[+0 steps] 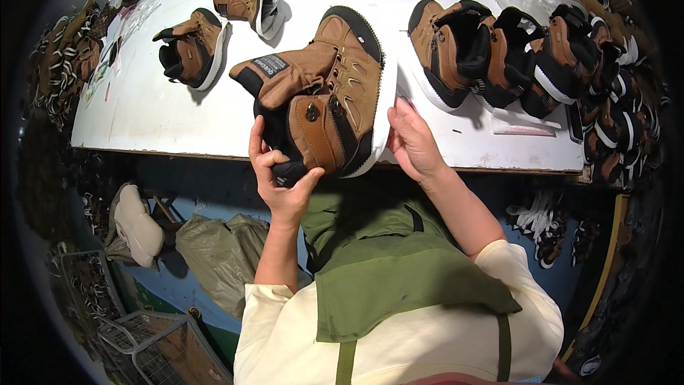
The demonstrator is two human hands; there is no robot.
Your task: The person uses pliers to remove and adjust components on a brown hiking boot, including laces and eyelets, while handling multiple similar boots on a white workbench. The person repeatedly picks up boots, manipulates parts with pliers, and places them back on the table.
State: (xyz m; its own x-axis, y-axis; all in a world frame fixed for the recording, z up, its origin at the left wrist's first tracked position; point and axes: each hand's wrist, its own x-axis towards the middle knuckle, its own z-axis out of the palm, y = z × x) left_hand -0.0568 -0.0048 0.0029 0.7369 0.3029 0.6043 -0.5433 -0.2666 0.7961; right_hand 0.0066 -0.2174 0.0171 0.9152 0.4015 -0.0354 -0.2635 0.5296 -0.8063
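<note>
Label point(268, 65) on the tongue point(303, 78) bore pale print | we held the brown-and-black high-top boot point(317, 128) tilted over the near edge of the white table point(135, 110) | left hand point(280, 184) pinched its heel collar point(290, 170) | right hand point(415, 144) curled at the white sole point(385, 93), gripping or not we couldn't tell | wire basket's point(161, 333) brown contents looked unclear

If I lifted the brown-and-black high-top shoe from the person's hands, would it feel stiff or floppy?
The brown-and-black high-top shoe would probably flop at its brown fabric tongue, which juts loosely outward. Its white sole likely bends less, keeping a smooth edge. The textured upper looks matte, so it probably isn't slippery.
</note>
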